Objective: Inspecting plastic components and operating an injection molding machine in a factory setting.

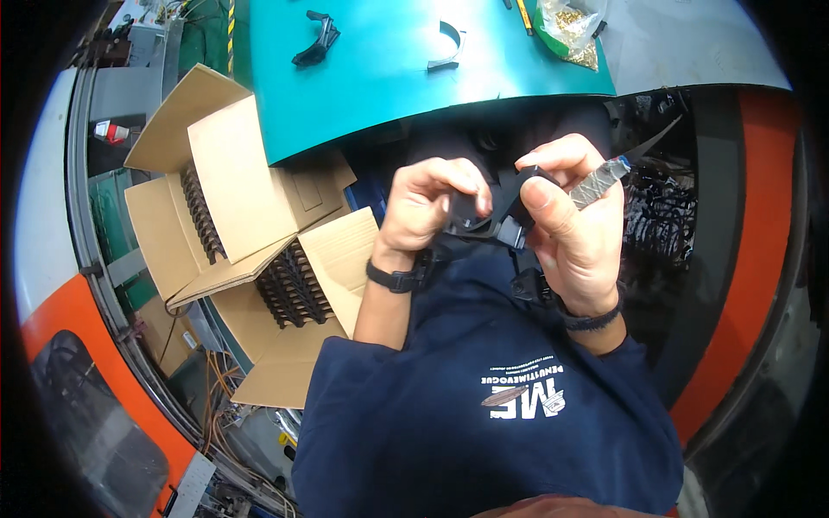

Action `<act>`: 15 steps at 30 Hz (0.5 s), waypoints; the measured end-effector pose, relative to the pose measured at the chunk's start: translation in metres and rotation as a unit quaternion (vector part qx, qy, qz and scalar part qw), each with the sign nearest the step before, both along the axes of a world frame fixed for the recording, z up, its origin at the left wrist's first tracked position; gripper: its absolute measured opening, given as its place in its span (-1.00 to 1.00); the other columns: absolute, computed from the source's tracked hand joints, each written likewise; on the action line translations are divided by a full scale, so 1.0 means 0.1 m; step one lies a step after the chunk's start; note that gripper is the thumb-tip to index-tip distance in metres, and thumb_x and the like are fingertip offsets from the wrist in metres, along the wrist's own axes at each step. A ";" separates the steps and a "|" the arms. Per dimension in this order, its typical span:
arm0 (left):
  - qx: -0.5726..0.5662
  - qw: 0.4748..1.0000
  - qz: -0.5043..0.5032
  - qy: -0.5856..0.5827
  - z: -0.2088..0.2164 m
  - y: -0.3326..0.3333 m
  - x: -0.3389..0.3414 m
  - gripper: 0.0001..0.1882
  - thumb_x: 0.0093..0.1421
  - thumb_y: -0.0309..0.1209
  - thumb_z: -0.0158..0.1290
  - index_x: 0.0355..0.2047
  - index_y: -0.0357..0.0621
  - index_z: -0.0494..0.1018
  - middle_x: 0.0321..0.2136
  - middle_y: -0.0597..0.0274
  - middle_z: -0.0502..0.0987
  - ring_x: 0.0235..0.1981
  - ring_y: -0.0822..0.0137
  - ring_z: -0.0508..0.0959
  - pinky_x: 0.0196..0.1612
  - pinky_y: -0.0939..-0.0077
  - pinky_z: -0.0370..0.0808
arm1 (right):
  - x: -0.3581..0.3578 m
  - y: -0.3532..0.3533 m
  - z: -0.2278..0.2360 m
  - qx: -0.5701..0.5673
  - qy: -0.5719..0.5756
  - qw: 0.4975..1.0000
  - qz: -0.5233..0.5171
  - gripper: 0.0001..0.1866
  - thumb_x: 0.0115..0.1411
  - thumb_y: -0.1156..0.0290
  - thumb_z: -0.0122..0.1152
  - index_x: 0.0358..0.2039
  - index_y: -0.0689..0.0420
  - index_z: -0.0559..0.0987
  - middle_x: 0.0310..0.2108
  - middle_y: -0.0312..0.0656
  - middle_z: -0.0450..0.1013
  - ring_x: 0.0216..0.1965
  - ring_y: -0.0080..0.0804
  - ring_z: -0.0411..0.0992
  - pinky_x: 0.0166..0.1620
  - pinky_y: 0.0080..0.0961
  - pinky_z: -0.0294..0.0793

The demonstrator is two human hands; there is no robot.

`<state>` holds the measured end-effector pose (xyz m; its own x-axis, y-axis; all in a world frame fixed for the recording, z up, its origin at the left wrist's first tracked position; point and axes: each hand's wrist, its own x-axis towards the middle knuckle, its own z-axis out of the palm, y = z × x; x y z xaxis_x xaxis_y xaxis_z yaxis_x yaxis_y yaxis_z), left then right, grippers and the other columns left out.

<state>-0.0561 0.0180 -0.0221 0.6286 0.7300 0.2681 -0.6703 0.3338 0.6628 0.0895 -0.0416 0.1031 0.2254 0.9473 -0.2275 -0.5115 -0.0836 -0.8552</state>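
- Head view: my left hand (423, 211) pinches a black plastic part (484, 216) held over my lap, below the desk's near edge.
- My right hand (574, 229) grips a taped blade (604, 180); I judge a slip could nick my fingers.
- Boxes (250, 216) sit off the desk's left corner.

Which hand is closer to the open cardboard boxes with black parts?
Left. The left hand is just beside the cardboard boxes; the right hand is farther away, beyond the black part both hold.
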 end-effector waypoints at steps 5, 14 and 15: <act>-0.010 0.997 -0.029 0.075 -0.08 -0.08 0.01 -0.70 0.17 -0.24 0.17 -0.24 -0.23 0.51 -0.37 0.05 0.52 -0.34 0.33 0.49 -0.27 0.48 0.44 | 0.01 -0.02 0.00 0.000 0.026 1.000 0.009 -0.80 0.10 0.52 0.33 -0.31 0.25 0.48 -0.56 -0.29 0.44 -0.73 -0.78 0.25 -0.70 -0.83 0.12; 0.080 0.987 0.131 0.039 0.20 -0.02 -0.05 -0.69 0.09 -0.27 0.23 -0.31 -0.27 0.52 -0.48 0.07 0.48 -0.45 0.23 0.51 -0.38 0.45 0.45 | 0.12 -0.09 -0.28 0.054 0.089 0.995 0.003 -0.66 0.21 0.21 0.23 -0.20 0.24 0.49 -0.55 -0.22 0.47 -0.76 -0.76 0.19 -0.70 -0.84 0.09; 0.118 0.976 0.171 0.064 0.29 -0.03 -0.07 -0.68 0.06 -0.26 0.25 -0.34 -0.29 0.53 -0.50 0.09 0.48 -0.47 0.25 0.51 -0.42 0.50 0.44 | 0.14 -0.11 -0.33 0.062 0.102 0.993 0.009 -0.63 0.22 0.16 0.20 -0.18 0.24 0.49 -0.55 -0.21 0.47 -0.77 -0.76 0.17 -0.70 -0.84 0.08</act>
